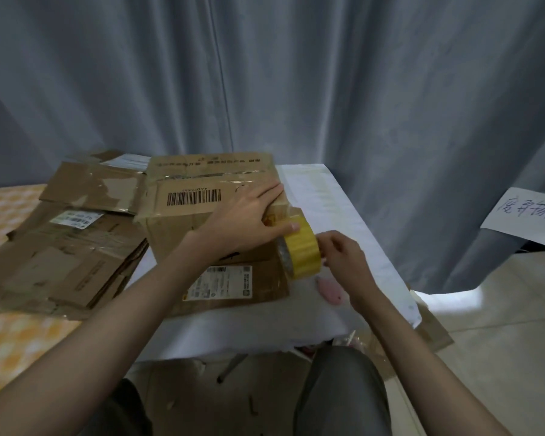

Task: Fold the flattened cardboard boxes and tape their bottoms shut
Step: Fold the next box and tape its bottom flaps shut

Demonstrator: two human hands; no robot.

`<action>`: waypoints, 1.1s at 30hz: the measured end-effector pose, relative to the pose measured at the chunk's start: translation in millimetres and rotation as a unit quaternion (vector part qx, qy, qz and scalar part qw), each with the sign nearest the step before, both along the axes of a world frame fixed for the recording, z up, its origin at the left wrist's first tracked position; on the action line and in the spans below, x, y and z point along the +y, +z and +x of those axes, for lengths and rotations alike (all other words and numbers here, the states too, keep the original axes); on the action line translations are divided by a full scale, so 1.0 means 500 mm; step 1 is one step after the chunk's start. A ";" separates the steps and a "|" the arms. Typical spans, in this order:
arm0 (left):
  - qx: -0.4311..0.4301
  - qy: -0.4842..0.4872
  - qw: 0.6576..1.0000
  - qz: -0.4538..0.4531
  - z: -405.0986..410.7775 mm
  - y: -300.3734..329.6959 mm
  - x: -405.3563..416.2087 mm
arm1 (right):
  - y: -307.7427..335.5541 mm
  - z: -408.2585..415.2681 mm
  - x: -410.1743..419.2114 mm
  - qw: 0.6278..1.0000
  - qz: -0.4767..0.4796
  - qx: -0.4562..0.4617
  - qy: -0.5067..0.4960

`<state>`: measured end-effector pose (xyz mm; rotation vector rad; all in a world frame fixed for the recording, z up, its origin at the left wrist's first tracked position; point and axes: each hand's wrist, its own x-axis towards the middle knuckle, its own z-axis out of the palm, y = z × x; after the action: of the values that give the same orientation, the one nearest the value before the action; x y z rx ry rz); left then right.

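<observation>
Lower frame: grey-trousered knees, both forearms reaching up toward centre. White-covered surface (343, 215) carries the work. Right hand (340, 256), centre right, fingers curled in a grip on the far side of a yellow tape roll (301, 254). Pink object (329, 292) lies just below the roll, partly hidden. Left hand (249, 218) lies flat with straight fingers on the folded cardboard box (186, 209) at centre, thumb extended onto the roll. Flattened box (233, 287) sits under it. Centre left: stack of flattened boxes (60, 256). Behind: grey curtain (296, 73); handwritten paper sign (529, 215) at right edge.
</observation>
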<state>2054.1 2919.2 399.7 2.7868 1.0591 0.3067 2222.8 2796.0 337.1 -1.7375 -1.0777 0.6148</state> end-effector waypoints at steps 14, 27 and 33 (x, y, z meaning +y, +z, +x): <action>-0.094 0.033 0.994 0.041 -0.003 -0.037 -0.014 | -0.042 0.082 -0.001 0.986 -0.050 -0.147 -0.062; -0.398 0.147 0.863 -0.273 0.003 -0.094 -0.134 | 0.115 0.029 0.043 0.931 0.228 -0.247 0.145; -0.411 0.131 0.847 -0.311 0.002 -0.087 -0.131 | 0.117 0.025 0.062 0.915 0.221 -0.282 0.182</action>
<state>2055.0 2853.7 356.3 1.6450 1.0288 0.8957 2235.2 2827.0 395.5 -1.3393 -1.8147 0.0498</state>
